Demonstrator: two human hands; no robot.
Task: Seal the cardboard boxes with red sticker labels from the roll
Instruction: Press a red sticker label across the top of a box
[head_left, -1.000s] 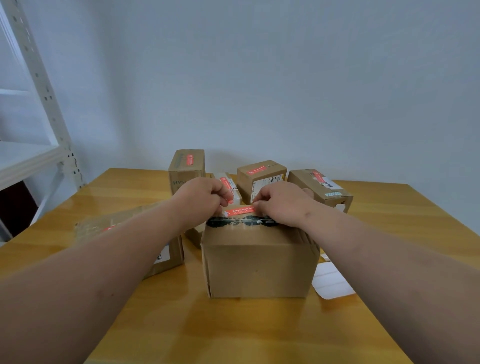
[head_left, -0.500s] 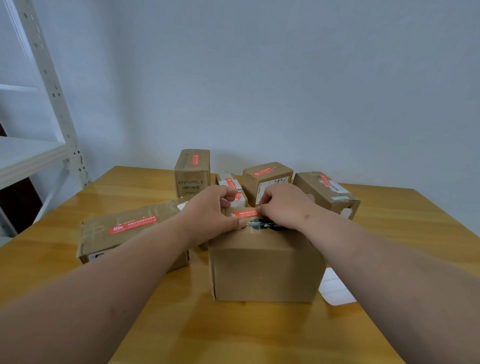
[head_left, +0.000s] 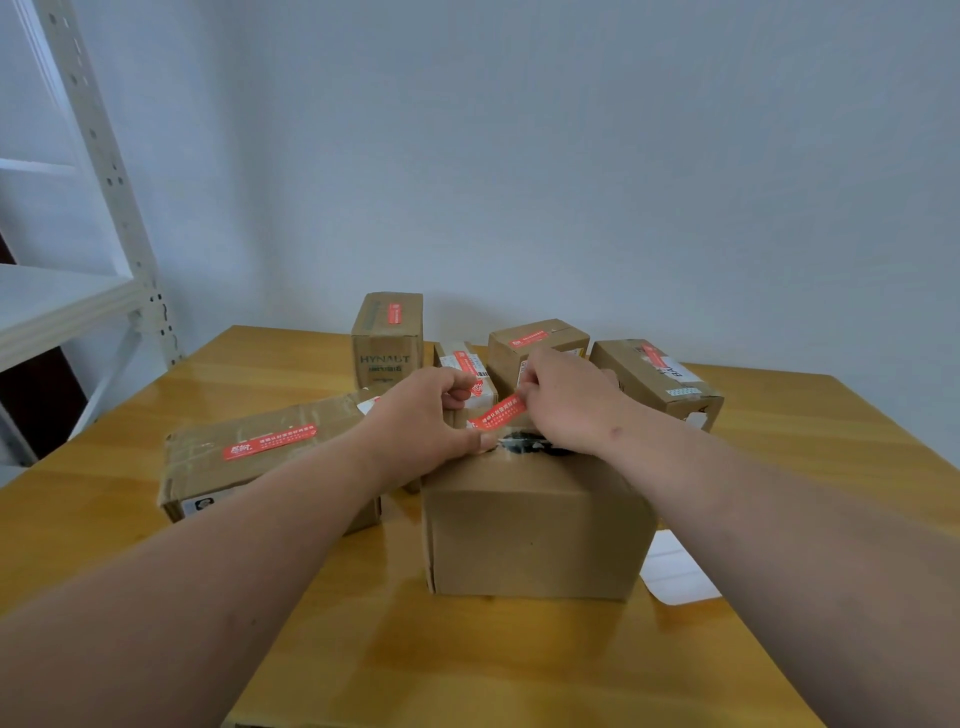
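Soft even light, perhaps wide-angle bending.

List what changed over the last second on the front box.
The red sticker lay flat on the box; now the right hand lifts its right end, tilted, while the left hand pins the other end. Both keep their grip; the box hasn't moved.

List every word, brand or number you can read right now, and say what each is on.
"HYNAUT": printed on the front of the tall box at the back.
"BA", cut off: white label on the far-right box.
Red sticker held between the left hand and right hand: white characters, too small to read.
Red sticker on the flat box: too blurred.
Other labels: unreadable.
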